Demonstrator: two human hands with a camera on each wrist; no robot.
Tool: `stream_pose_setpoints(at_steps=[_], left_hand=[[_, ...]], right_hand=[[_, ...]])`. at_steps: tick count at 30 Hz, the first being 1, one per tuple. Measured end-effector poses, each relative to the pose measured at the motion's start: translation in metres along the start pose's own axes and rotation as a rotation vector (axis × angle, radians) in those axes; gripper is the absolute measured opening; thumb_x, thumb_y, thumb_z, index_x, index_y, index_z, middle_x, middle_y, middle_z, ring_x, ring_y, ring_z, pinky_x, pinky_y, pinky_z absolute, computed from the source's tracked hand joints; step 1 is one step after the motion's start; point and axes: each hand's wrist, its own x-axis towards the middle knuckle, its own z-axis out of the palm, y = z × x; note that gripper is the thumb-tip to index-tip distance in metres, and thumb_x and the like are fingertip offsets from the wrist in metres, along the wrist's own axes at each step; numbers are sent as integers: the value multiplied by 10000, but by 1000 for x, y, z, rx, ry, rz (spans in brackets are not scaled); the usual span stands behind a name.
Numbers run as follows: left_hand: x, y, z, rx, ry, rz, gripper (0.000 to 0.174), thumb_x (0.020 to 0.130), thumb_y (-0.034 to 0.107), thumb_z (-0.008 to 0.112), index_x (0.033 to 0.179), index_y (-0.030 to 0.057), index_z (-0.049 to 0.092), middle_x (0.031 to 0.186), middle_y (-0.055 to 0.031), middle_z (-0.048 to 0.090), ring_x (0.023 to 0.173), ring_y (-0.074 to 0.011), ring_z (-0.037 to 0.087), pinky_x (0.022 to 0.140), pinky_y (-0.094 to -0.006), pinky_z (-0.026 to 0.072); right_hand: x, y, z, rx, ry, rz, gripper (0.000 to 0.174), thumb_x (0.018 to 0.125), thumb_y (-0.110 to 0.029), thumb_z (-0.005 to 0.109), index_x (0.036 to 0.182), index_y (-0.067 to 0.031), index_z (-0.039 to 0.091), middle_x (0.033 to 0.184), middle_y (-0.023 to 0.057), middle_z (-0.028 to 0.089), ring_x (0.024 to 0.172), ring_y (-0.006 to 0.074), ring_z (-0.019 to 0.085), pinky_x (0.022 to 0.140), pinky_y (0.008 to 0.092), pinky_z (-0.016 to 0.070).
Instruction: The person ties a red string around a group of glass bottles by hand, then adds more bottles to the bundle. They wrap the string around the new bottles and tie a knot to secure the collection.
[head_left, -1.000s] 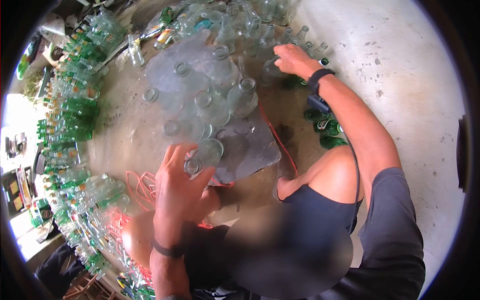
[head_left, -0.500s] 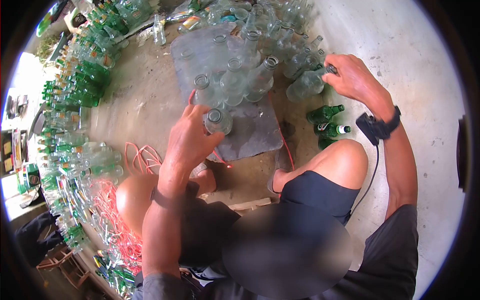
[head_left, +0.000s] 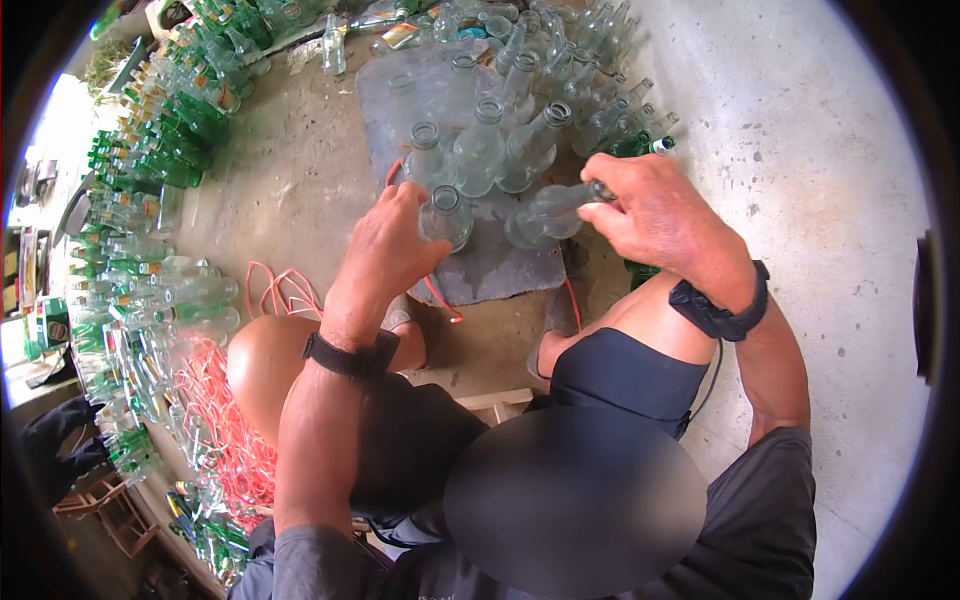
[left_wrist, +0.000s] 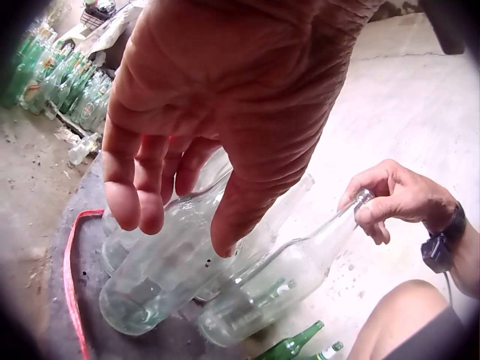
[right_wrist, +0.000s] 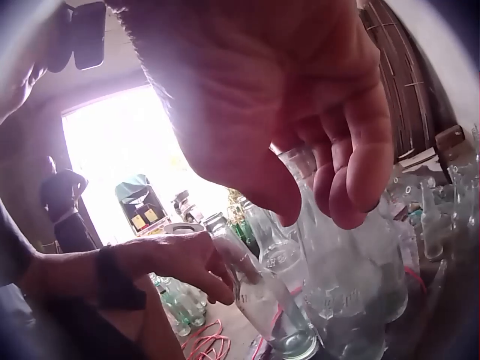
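Grouping clear bottles [head_left: 480, 150]: several stand on the slab [head_left: 500, 270] beyond your fingers [head_left: 410, 205], left hand [head_left: 390, 245] clamped on an upright bottle [head_left: 447, 218], right hand [head_left: 655, 215] pinching a tilted bottle [head_left: 540, 218], not yet down.

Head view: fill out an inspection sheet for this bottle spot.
Surface: grey mat on concrete floor.
Job's things: upright bottle; tilted bottle; both clear.
Clutter: clear bottles standing on the mat; green bottles in rows at the left.
Hands: left hand grips the upright bottle's neck; right hand holds the tilted bottle's neck.
Cables: orange cord on the floor; black wire from the right wristband.
Surroundings: another person stands in the background.
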Motion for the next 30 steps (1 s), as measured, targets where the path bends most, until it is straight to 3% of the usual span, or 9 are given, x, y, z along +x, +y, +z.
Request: stream_pose_setpoints(at_steps=[4, 5, 7, 20, 29, 30], left_hand=[[-1, -2, 0, -8, -6, -10, 583, 740, 183, 816, 1248, -11, 606, 1212, -232, 666, 1134, -425, 652, 946, -478, 536], [-1, -3, 0, -10, -5, -12, 583, 740, 183, 816, 1248, -11, 606, 1212, -232, 666, 1134, -425, 652, 946, -478, 536], [-1, -3, 1, -17, -4, -21, 586, 743, 182, 812, 1258, -7, 605, 1222, -235, 663, 1137, -427, 653, 958, -482, 535], [4, 0, 4, -27, -27, -30, 597, 750, 182, 829, 1268, -4, 599, 1219, -244, 658, 1124, -448, 657, 950, -494, 544], [1, 2, 10, -15, 59, 39, 569, 742, 214, 853, 1210, 8, 602, 1121, -217, 678, 1029, -439, 678, 863, -510, 551], [0, 4, 10, 0, 50, 22, 580, 739, 230, 861, 1209, 7, 603, 1104, -208, 681, 1019, -432, 684, 848, -511, 555]], right_hand=[[15, -9, 19, -3, 46, -91, 210, 830, -143, 706, 839, 32, 589, 761, 271, 649, 810, 485, 659, 710, 534, 529], [19, -10, 23, -3, 44, -93, 210, 830, -143, 706, 839, 32, 589, 761, 271, 649, 810, 485, 659, 710, 534, 529], [26, -11, 30, -47, 34, -88, 256, 844, -142, 755, 1024, 12, 659, 784, 242, 677, 775, 443, 692, 695, 483, 537], [51, -21, 47, -20, 61, -70, 239, 845, -160, 750, 977, 11, 649, 753, 251, 663, 783, 463, 679, 676, 497, 529], [53, -20, 51, 55, 76, -58, 276, 860, -187, 772, 1005, 16, 653, 755, 246, 680, 787, 426, 713, 682, 464, 552], [53, -19, 52, 84, 90, -63, 264, 849, -198, 752, 928, 21, 626, 768, 263, 669, 805, 459, 689, 703, 509, 549]])
